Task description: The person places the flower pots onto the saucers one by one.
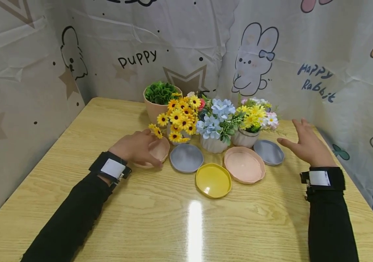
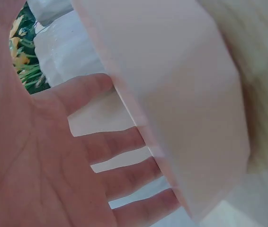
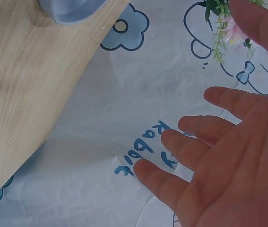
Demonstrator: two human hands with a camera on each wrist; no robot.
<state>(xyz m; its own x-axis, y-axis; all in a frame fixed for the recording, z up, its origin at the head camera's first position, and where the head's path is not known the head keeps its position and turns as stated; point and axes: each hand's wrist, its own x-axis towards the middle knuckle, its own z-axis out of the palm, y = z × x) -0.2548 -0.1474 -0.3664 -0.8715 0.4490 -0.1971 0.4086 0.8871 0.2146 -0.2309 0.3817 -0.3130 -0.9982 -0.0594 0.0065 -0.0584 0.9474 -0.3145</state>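
The worktop (image 1: pixel 108 203) carries a far row of flower pots, the sunflower pot (image 1: pixel 180 118) leftmost but one, with five saucers nearer. The left hand (image 1: pixel 135 147) lies over the pink saucer (image 1: pixel 157 151) at the left end, fingers curved onto its rim; the wrist view shows them spread against it. The right hand (image 1: pixel 305 145) hovers spread and empty, at the right edge. Judged from this, lifting the saucer calls for a level hold, keeping below the drooping sunflowers just beside it.

flower pots (image 1: pixel 214 123) block table's (image 1: pixel 140 218) back.
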